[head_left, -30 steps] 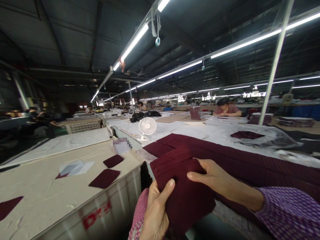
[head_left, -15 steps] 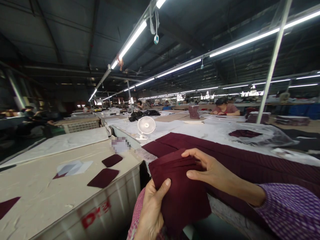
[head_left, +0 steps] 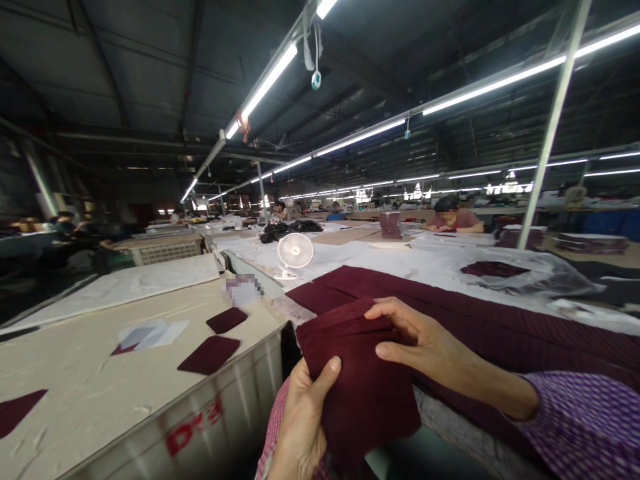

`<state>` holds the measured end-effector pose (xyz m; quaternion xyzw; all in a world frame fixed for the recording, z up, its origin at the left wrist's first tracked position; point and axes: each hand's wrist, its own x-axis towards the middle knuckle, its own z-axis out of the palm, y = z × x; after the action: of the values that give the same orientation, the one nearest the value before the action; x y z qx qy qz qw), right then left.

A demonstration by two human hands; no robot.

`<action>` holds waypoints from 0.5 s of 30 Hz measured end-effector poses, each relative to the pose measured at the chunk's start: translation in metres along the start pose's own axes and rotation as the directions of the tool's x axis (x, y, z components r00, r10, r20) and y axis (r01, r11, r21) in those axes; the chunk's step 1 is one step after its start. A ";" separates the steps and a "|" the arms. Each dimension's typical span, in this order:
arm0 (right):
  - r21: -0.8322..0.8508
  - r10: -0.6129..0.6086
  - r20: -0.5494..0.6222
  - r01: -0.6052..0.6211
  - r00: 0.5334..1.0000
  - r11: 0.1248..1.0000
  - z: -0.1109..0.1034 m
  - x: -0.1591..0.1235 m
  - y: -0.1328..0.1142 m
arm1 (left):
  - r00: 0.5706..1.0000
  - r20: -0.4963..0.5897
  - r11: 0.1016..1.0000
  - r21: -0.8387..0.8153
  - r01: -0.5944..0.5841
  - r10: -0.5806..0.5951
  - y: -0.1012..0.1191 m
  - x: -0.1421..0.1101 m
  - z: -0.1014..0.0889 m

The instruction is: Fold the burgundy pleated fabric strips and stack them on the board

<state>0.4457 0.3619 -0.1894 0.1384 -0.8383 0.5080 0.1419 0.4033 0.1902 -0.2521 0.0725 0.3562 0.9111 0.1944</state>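
A small stack of maroon fabric pieces (head_left: 367,393) is up in front of me, its top edge slightly creased. My left hand (head_left: 306,410) grips its left side, thumb flat on the front and the other fingers hidden behind. At the upper right edge, my right hand (head_left: 433,347) has its fingertips on the top of the cloth and its thumb against the front face. Behind them, rows of overlapping maroon fabric (head_left: 480,327) stretch along the white-covered table (head_left: 340,257).
A small white fan (head_left: 295,251) stands beyond the fabric. On the left, a beige board (head_left: 100,387) over a plastic bin (head_left: 240,407) bears loose maroon pieces (head_left: 210,354) and pale sheets (head_left: 153,333). A clear plastic bag (head_left: 555,277) lies right; a co-worker (head_left: 457,217) leans over the table behind.
The fanned layers at the top of the fabric lie closer together now. Both hands keep nearly the same place, and the view has shifted slightly.
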 end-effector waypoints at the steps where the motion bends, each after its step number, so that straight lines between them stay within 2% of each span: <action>1: 0.014 0.017 0.009 -0.017 1.000 1.000 0.000 0.000 0.001 | 1.000 -0.005 1.000 0.002 -0.006 0.006 0.000 0.000 0.000; 10: 0.186 0.131 0.133 -0.154 0.982 0.970 0.009 0.000 0.009 | 1.000 0.003 1.000 -0.004 -0.022 0.022 0.002 -0.001 0.000; 15: 0.143 0.152 0.092 -0.164 0.984 0.976 0.011 0.001 0.008 | 1.000 0.009 0.997 -0.066 -0.026 0.027 0.003 0.000 0.003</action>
<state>0.4409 0.3557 -0.2006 0.1017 -0.8111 0.5732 0.0564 0.4030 0.1897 -0.2480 0.0754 0.3242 0.9244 0.1865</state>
